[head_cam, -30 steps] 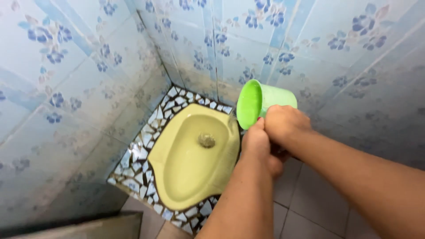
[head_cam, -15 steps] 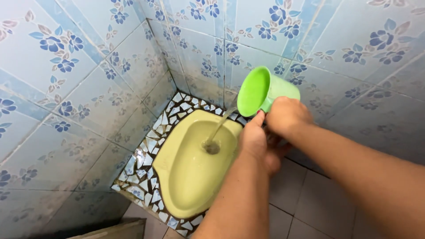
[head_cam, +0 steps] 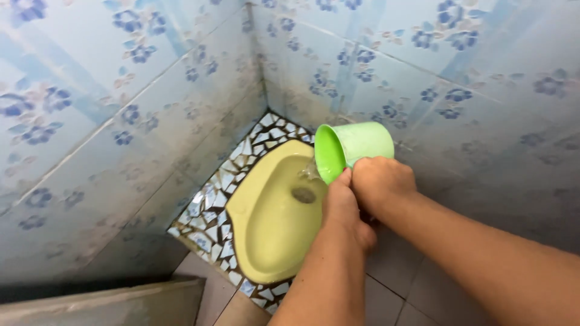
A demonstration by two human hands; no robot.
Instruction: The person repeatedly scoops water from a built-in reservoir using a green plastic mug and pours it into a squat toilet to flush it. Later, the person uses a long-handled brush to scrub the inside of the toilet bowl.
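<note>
A green plastic dipper (head_cam: 350, 148) is tipped on its side over the yellow-green squat toilet pan (head_cam: 275, 226), its mouth facing left. A little water spills from its rim toward the drain hole (head_cam: 303, 194). My right hand (head_cam: 382, 184) grips the dipper from below, apparently at its handle, which is hidden. My left hand (head_cam: 342, 208) is closed right beside the right one, thumb up against the dipper's rim; what it holds is hidden.
The pan sits in a border of broken-tile mosaic (head_cam: 211, 208) in a corner. Walls of pale blue flower-patterned tiles (head_cam: 121, 121) close in at left and back. Brownish floor tiles (head_cam: 399, 284) lie under my arms. A low ledge (head_cam: 103, 302) runs at bottom left.
The dipper has dropped lower and closer to the pan. The steady stream of water has thinned to a small spill at the rim. The view has shifted right.
</note>
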